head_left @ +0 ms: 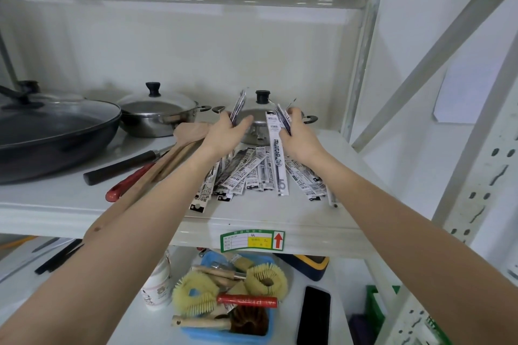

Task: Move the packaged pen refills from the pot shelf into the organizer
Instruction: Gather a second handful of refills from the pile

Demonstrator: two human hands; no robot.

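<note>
A loose pile of packaged pen refills (249, 173), long white and black sleeves, lies fanned out on the white pot shelf (280, 218) in front of a lidded steel pot (260, 126). My left hand (228, 134) is raised above the pile and grips a few refill packs (238, 106) that stick upward. My right hand (297, 134) holds several more refill packs (276, 131), one long white pack hanging down over the pile. No organizer is in view.
On the shelf's left stand a dark wok with a glass lid (53, 131) and a second steel pot (159, 115), with wooden spatulas and a red-handled tool (131, 179) beside the pile. Below are a blue basket of brushes (229, 297), a black phone (314, 314) and a white bottle (157, 286).
</note>
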